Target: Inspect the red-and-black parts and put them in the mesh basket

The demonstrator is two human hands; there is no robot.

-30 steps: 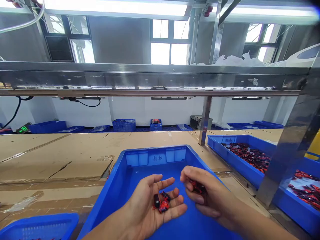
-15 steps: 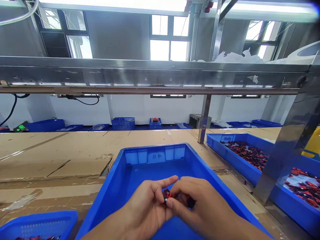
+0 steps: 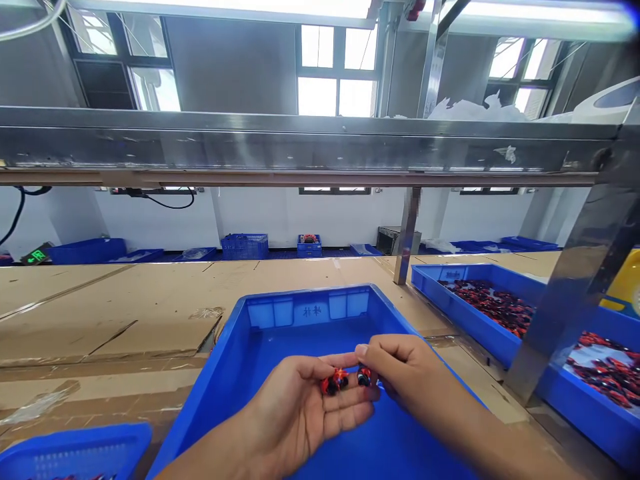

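My left hand (image 3: 305, 407) is palm up over the big blue tray (image 3: 280, 343). A small red-and-black piece (image 3: 334, 381), perhaps a toy figure or toy vehicle, lies on its fingers under the thumb. My right hand (image 3: 400, 367) comes in from the right, thumb and forefinger pinched together at the left fingertips. Just below that pinch is a second small piece (image 3: 364, 376), dark with red and silvery parts. It touches the left fingers, and its far side is hidden by the right hand.
On the right, a long blue tray (image 3: 480, 270) holds many red-and-black pieces (image 3: 493, 307), with a metal post (image 3: 560, 300) in front. A blue basket (image 3: 75, 443) stands lower left. Cardboard (image 3: 165, 300) covers the table. A steel shelf beam (image 3: 300, 143) crosses above.
My left fingers have opened out from their curl, showing a red-and-black piece on them. My right hand has moved up and right, from the left palm to the fingertips.
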